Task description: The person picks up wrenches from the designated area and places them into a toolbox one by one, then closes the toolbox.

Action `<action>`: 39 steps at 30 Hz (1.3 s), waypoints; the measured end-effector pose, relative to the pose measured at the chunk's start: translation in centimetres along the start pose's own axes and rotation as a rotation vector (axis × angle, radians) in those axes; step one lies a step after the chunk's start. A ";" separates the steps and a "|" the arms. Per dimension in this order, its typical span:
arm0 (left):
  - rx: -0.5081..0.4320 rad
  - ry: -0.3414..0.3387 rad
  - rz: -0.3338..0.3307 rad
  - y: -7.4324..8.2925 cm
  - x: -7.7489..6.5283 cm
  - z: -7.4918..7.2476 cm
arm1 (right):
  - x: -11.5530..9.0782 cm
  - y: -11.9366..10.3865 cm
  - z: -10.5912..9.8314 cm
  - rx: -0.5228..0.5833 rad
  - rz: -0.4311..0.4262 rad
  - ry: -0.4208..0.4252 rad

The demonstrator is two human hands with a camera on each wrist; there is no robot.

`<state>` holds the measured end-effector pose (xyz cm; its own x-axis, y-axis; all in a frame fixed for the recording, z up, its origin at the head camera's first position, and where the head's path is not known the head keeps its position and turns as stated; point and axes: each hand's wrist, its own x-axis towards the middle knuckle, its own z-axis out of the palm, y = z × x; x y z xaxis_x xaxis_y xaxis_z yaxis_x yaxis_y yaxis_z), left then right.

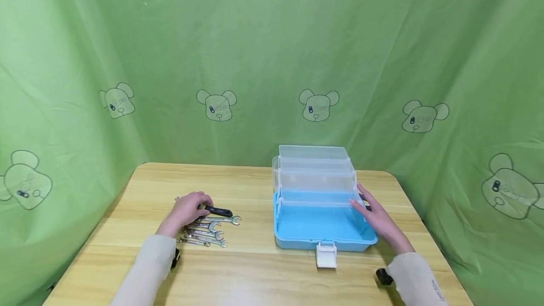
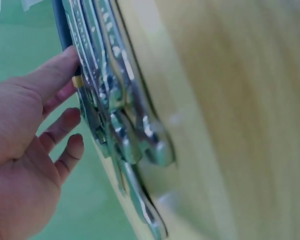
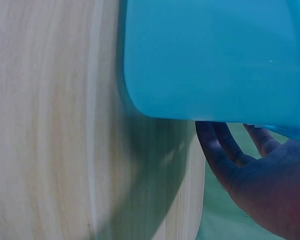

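My left hand (image 1: pixel 189 209) pinches a tool with a black handle (image 1: pixel 218 211) between thumb and forefinger; the tool's far part is hidden under the hand. Several silver wrenches (image 1: pixel 208 235) lie side by side close to it, and the left wrist view shows their shiny ends (image 2: pixel 122 135) beside the loosely bent other fingers. On the right, an opened light-blue toolbox (image 1: pixel 325 244) has clear tiered trays (image 1: pixel 316 178) raised at its back. My right hand (image 1: pixel 380 221) holds its right wall, thumb over the rim and fingers (image 3: pixel 217 147) along the outside.
A white latch (image 1: pixel 326 255) hangs down at the toolbox's front. Everything stands on a wooden table (image 1: pixel 255 277) with rounded back corners. Behind it and at both sides hangs a green curtain (image 1: pixel 263 51) printed with bear heads.
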<state>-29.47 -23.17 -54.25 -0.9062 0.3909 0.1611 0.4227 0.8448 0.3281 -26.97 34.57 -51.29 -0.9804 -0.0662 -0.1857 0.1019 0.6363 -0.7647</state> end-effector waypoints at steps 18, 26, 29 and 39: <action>0.095 0.080 0.120 0.6 0.1 0.4 | 0.1 0.3 0.1 0.010 -0.014 0.003; -0.103 0.144 0.032 1.1 0.2 -0.2 | 0.2 0.3 0.2 0.012 -0.010 0.006; -0.177 0.148 -0.001 1.5 0.2 -0.6 | 0.2 0.4 0.2 0.013 -0.006 0.005; -0.296 0.222 0.033 4.5 1.0 -1.5 | 0.1 0.3 0.2 0.008 -0.007 0.005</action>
<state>-28.45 -19.57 -51.19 -0.8822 0.2996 0.3632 0.4647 0.6782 0.5693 -27.02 34.59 -51.66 -0.9819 -0.0665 -0.1775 0.0967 0.6296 -0.7709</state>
